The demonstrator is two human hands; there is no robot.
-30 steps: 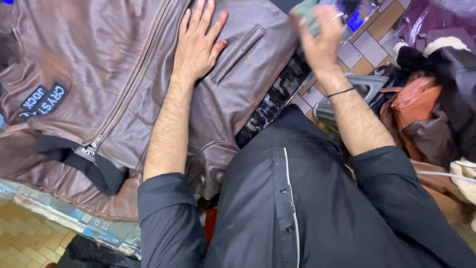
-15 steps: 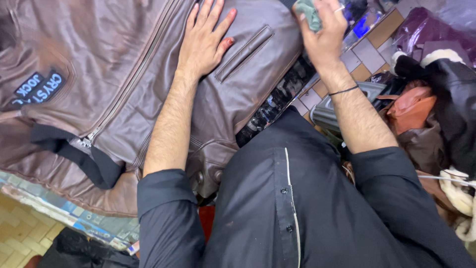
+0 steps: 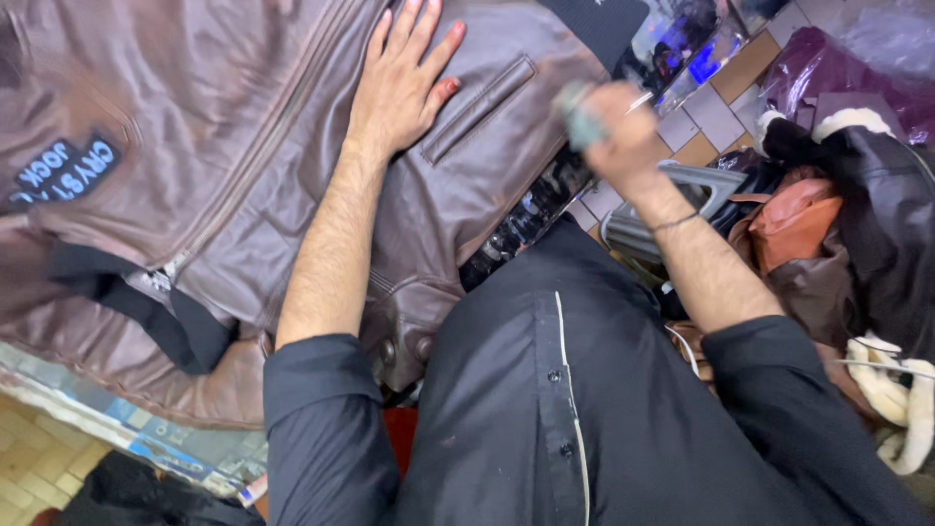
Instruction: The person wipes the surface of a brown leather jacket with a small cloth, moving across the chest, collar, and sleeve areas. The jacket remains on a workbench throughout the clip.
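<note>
A brown leather jacket point(image 3: 234, 127) lies spread on a table, zipper running diagonally, a slanted welt pocket point(image 3: 479, 107) near its hem. My left hand point(image 3: 404, 78) rests flat on the jacket beside that pocket, fingers spread. My right hand point(image 3: 614, 131) hovers at the jacket's right edge, closed on a small grey-green cloth point(image 3: 581, 122). The hand is blurred from motion.
A dark patch with lettering point(image 3: 60, 170) sits on the jacket's chest. The table edge point(image 3: 156, 443) runs along the lower left. A pile of leather garments and fleece point(image 3: 838, 214) lies on the tiled floor at the right, beside a metal frame point(image 3: 682, 195).
My right hand with the cloth has come down and toward me, from above the jacket's far corner to its right edge. My left hand has stayed put on the jacket.
</note>
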